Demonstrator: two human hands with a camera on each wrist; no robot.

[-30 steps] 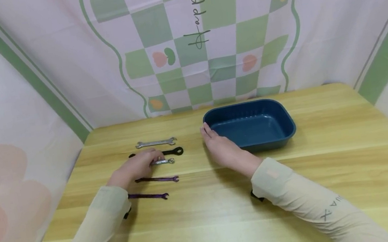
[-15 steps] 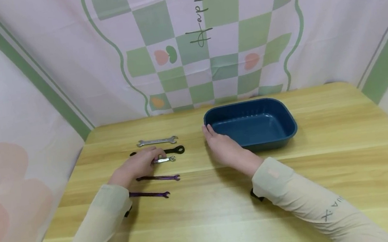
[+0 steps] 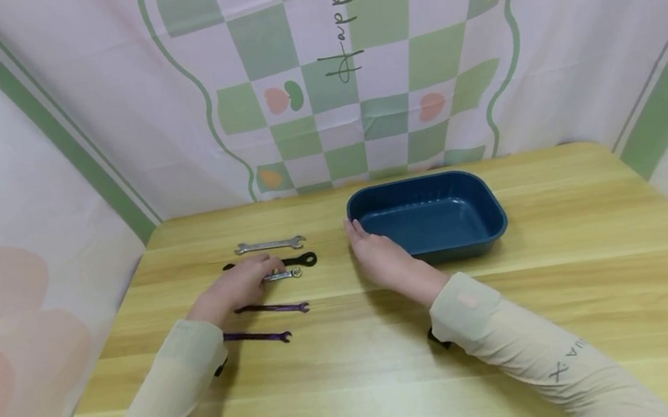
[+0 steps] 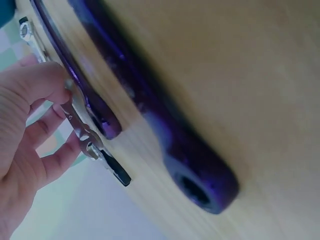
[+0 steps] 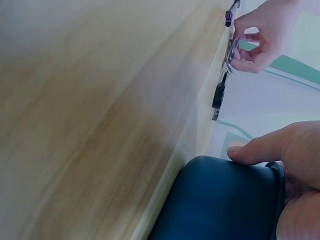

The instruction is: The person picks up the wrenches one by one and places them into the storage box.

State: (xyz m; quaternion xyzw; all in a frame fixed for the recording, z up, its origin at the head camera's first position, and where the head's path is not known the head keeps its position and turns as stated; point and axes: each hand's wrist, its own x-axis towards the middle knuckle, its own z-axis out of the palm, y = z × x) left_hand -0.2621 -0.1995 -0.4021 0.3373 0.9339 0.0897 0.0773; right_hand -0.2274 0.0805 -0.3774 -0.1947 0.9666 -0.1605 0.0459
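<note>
My left hand (image 3: 242,284) pinches a small silver combination wrench (image 4: 75,120) between thumb and fingers. Its ring end (image 3: 296,272) sticks out to the right, close over the table. Just behind it lies a black ratchet wrench (image 3: 307,259), partly hidden by the hand. Farther back is a silver open-end wrench (image 3: 270,245). Nearer the front lie two purple wrenches, one (image 3: 277,308) beside the hand and another (image 3: 258,336) by the sleeve. My right hand (image 3: 380,251) grips the left wall of a dark blue plastic bin (image 5: 225,195), thumb outside and fingers over the rim.
The wooden table (image 3: 358,388) carries the wrenches on its left and the bin at its back right. A patterned curtain (image 3: 384,110) hangs right behind the table's back edge. Another curtain (image 3: 32,276) runs along the left side.
The silver combination wrench's ring end has moved slightly toward the black wrench. The bin and my right hand have shifted a little to the left. The other wrenches lie as before.
</note>
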